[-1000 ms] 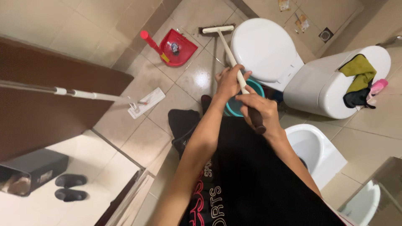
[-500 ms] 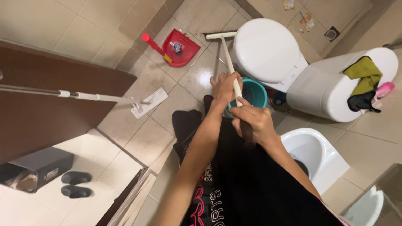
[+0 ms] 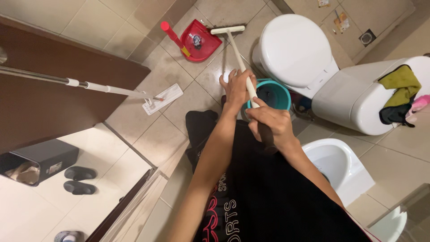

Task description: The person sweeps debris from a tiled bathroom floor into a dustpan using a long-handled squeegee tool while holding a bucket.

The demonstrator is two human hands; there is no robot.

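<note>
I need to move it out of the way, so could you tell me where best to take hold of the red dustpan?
Grip the red dustpan by its round handle, which juts up and left, clear of the pan. Come from the wall side, since the broom head lies right beside the pan's other edge.

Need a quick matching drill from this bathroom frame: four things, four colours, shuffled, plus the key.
Things:
1. dustpan
2. bucket
3. toilet lid
4. slippers

Colours:
A. white
B. black
C. red
D. teal

Pairs: 1-C, 2-D, 3-A, 4-B.

The left hand and right hand both grip the broom handle, whose head lies beside the dustpan.
</note>
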